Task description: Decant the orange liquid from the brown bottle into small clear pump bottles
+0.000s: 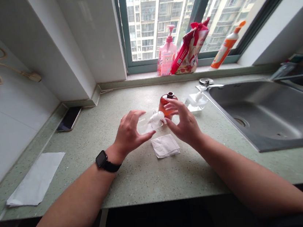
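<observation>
My left hand [128, 133], with a black watch on its wrist, grips a clear bottle [145, 124] between thumb and fingers. The bottle is tilted on its side above the counter, and its white pump head [157, 117] points right. My right hand [183, 122] is beside the pump head with thumb and fingers apart. Its thumb tip is close to the nozzle; whether they touch I cannot tell. Behind its fingers stands an amber bottle [164, 104] with an uncapped neck. A folded white tissue [165, 146] lies on the counter below my hands.
Another clear pump bottle [196, 102] stands right of the amber one, beside the steel sink [273, 113]. A phone [69, 118] and a white paper sheet [36, 179] lie left. A pink pump bottle [167, 58], red bag [190, 49] and orange bottle [225, 50] line the windowsill.
</observation>
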`<move>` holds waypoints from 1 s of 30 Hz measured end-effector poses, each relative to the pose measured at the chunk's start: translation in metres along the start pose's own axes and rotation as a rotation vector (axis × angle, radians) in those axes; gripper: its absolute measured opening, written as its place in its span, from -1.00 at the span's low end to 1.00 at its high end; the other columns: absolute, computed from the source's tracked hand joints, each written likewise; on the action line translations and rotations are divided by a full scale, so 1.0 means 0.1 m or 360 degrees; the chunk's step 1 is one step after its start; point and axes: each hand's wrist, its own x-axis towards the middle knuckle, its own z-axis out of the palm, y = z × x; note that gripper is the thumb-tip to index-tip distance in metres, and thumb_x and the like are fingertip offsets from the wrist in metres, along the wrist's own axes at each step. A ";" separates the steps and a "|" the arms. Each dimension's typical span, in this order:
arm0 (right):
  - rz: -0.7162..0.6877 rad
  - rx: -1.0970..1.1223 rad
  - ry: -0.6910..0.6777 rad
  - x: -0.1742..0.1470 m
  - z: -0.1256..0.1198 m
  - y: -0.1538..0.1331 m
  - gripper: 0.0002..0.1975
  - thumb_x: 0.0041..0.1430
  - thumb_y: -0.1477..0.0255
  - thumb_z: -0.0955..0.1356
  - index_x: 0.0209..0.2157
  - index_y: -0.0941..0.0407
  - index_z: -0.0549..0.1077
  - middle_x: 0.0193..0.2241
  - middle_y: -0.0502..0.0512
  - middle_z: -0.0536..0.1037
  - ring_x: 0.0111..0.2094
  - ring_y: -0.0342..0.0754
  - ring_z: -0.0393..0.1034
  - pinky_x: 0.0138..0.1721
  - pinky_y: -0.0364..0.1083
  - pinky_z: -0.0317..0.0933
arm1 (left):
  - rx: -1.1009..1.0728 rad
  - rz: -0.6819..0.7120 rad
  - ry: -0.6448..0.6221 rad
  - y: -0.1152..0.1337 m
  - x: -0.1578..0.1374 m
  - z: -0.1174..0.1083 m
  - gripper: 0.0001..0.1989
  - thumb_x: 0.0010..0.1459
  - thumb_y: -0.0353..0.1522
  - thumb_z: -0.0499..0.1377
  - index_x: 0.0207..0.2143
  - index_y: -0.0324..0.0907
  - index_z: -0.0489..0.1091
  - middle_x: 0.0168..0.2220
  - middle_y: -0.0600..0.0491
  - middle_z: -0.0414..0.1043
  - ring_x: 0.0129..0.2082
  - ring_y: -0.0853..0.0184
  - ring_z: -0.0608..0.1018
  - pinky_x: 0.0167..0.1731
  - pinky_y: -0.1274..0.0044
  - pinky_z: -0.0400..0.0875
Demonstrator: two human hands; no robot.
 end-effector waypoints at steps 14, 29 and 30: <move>0.0009 0.0099 -0.0076 -0.02 0.02 -0.08 -0.28 0.31 0.19 0.50 0.38 -0.11 0.20 0.08 0.20 0.56 0.02 0.18 0.58 0.05 0.21 0.57 | -0.0053 0.0033 -0.0120 0.00 -0.03 0.05 -0.33 0.18 -0.12 0.47 0.22 -0.10 0.31 0.12 -0.15 0.54 0.16 -0.02 0.59 0.19 0.10 0.50; 0.0103 0.0269 -0.0228 0.08 -0.03 -0.14 -0.79 0.31 0.26 0.48 -0.09 0.01 0.49 -0.07 0.15 0.57 -0.03 0.08 0.54 -0.02 0.13 0.52 | 0.0015 0.0000 -0.0050 0.02 -0.03 0.03 -0.37 0.24 -0.13 0.43 0.24 -0.09 0.30 0.12 -0.14 0.52 0.17 -0.01 0.58 0.20 0.12 0.49; 0.0103 0.0281 -0.0241 0.07 -0.02 -0.15 -0.77 0.31 0.25 0.48 -0.08 0.01 0.49 -0.07 0.15 0.57 -0.03 0.08 0.54 -0.02 0.11 0.52 | 0.0041 0.0019 -0.0073 0.02 -0.03 0.04 -0.37 0.24 -0.14 0.42 0.25 -0.09 0.30 0.13 -0.14 0.51 0.18 -0.02 0.57 0.22 0.11 0.47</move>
